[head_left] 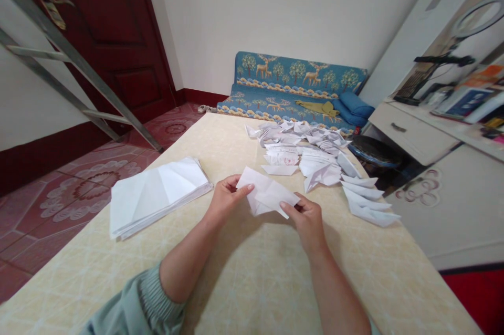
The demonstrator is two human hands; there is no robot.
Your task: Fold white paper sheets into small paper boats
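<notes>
A partly folded sheet of white paper point(268, 193) is held above the table between both hands. My left hand point(229, 196) pinches its left edge, thumb on top. On the right side, my right hand point(305, 214) grips a corner between thumb and fingers. Creases and a pointed lower flap show on the paper. To the left lies a stack of white paper sheets point(159, 193), the top one creased. Beyond the hands is a pile of folded paper boats point(301, 148), some with print on them. Several more nested paper boats point(368, 201) form a row at the right.
The table point(252, 282) has a pale patterned cover. Behind it stands a blue sofa point(295, 83) with a deer print. A metal ladder point(90, 72) leans at the left by a dark red door point(106, 14). A dark round stool point(374, 151) and a white cabinet point(452, 203) are at the right.
</notes>
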